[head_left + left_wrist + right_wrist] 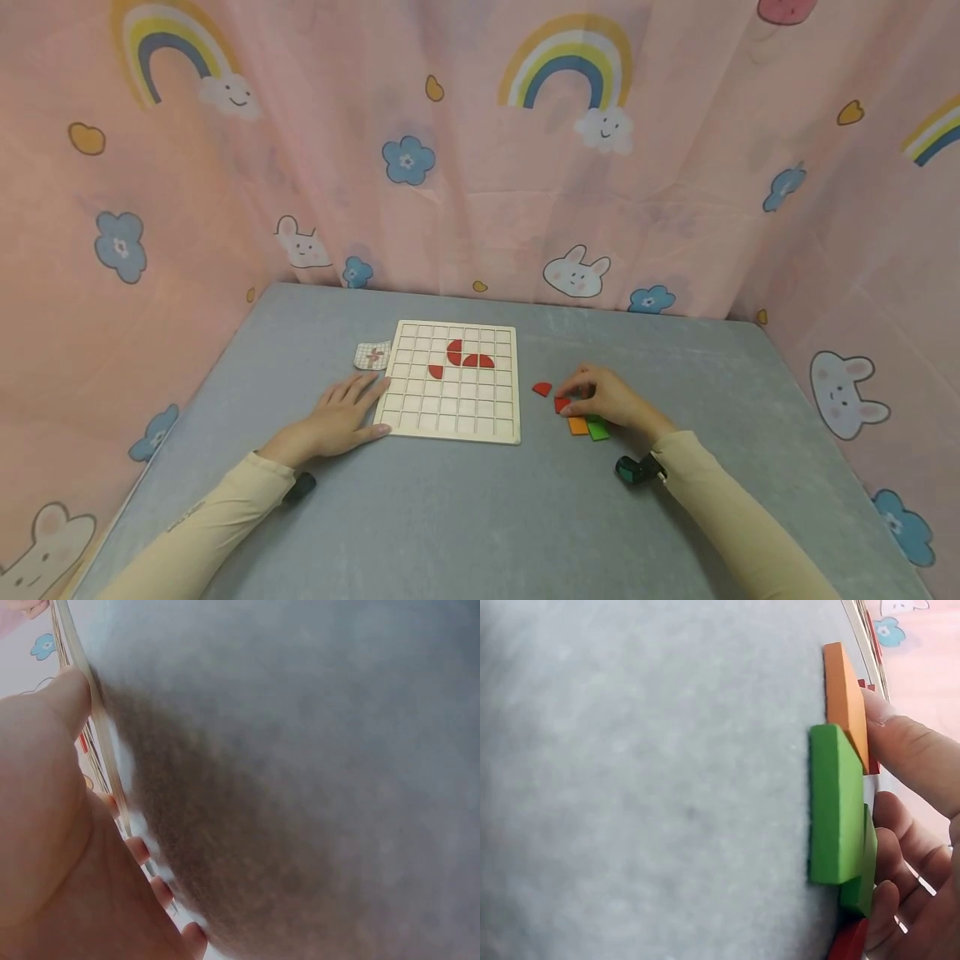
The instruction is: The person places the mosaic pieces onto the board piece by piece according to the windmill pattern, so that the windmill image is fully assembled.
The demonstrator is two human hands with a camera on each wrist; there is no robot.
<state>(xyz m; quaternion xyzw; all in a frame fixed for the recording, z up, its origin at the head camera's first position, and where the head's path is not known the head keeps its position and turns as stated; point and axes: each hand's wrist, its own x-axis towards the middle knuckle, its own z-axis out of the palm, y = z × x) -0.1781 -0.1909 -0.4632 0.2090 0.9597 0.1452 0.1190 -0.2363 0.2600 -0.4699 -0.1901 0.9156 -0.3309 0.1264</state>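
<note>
A cream grid board [480,412] lies on the table with several red quarter-round pieces on its upper half, one being the piece [436,372] at left. My left hand [333,427], fingers spread, touches the board's left edge with thumb and fingertips; the left wrist view shows the thumb [69,697] along that edge. Right of the board, my right hand [611,400] pinches a red piece [561,405] between thumb and forefinger. Beside it lie an orange piece [577,427] and green pieces [597,430], partly under the hand; the right wrist view shows orange [844,697] and green [832,802] close up.
A loose red quarter-round piece [542,388] lies between the board and my right hand. A small card [371,356] with a red pattern touches the board's upper left side. A pink patterned curtain [480,208] stands along the table's back and sides.
</note>
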